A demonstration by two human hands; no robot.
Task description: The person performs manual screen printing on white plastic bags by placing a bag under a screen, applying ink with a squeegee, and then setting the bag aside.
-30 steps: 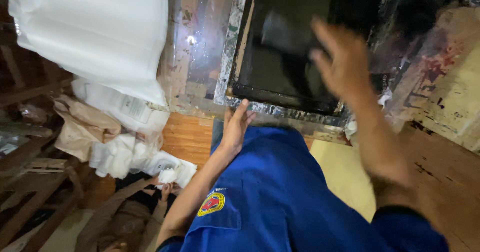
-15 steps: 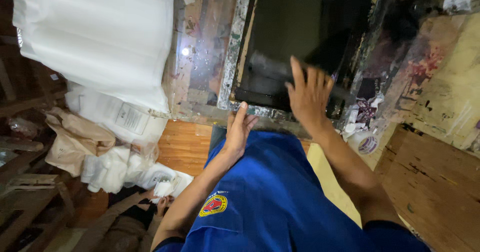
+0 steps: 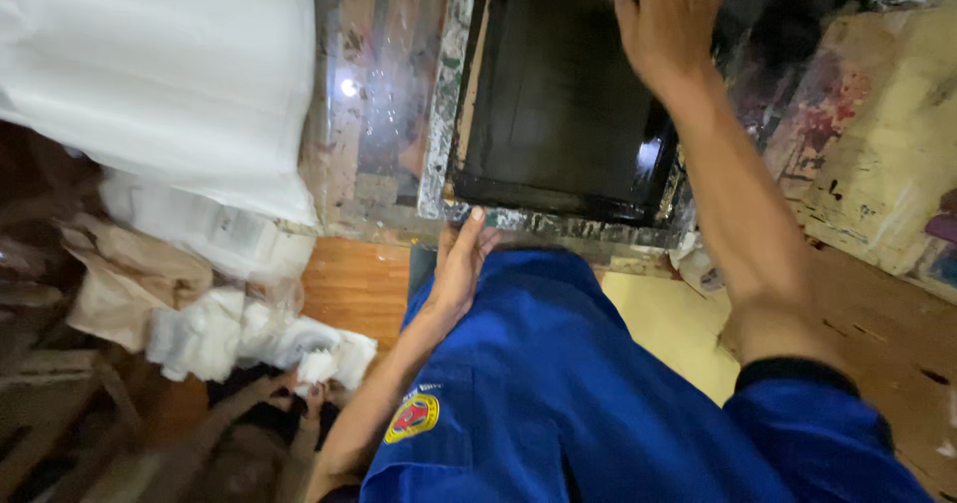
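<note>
A black printing screen (image 3: 558, 104) sits in a paint-spattered frame (image 3: 439, 114) on the bench in front of me. My left hand (image 3: 461, 264) lies flat with its fingers on the frame's near rail and holds nothing. My right hand (image 3: 668, 24) reaches over the far right part of the screen. Its fingertips run off the picture's top edge, so I cannot see whether it grips anything. My blue work clothes (image 3: 558, 393) fill the lower middle of the view.
A glossy stained bench top (image 3: 374, 94) lies left of the frame, with a big white sack (image 3: 169, 74) beyond. White bundles (image 3: 219, 334) and brown paper (image 3: 120, 284) sit below. Another person's hands (image 3: 304, 388) hold something white. Paint-smeared boards (image 3: 887, 154) stand right.
My right hand came toward me over the screen, then went out to its far end. My left hand stayed on the near rail. The view shifted slightly.
</note>
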